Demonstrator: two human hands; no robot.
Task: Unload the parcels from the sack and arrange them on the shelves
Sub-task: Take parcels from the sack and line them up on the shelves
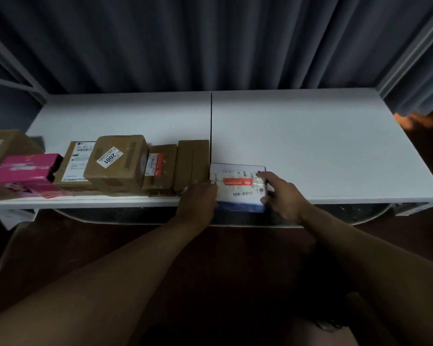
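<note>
A white and blue parcel [238, 188] with a red label strip lies on the white shelf [323, 146], at its front edge just right of the centre seam. My left hand [198, 203] grips the parcel's left side and my right hand [280, 196] grips its right side, fingers over the top. To its left stands a row of brown cardboard boxes: a narrow one [193, 163], a small one with a red label [160, 168], a bigger one marked 2001 [118, 163] and a flat one [76, 163]. The sack is out of view.
A pink box [28, 171] and another brown box [8, 146] sit at the shelf's far left. The shelf's right half is bare white board. Grey curtain folds hang behind. A metal upright [13, 61] rises at the left. Below the shelf lies dark floor.
</note>
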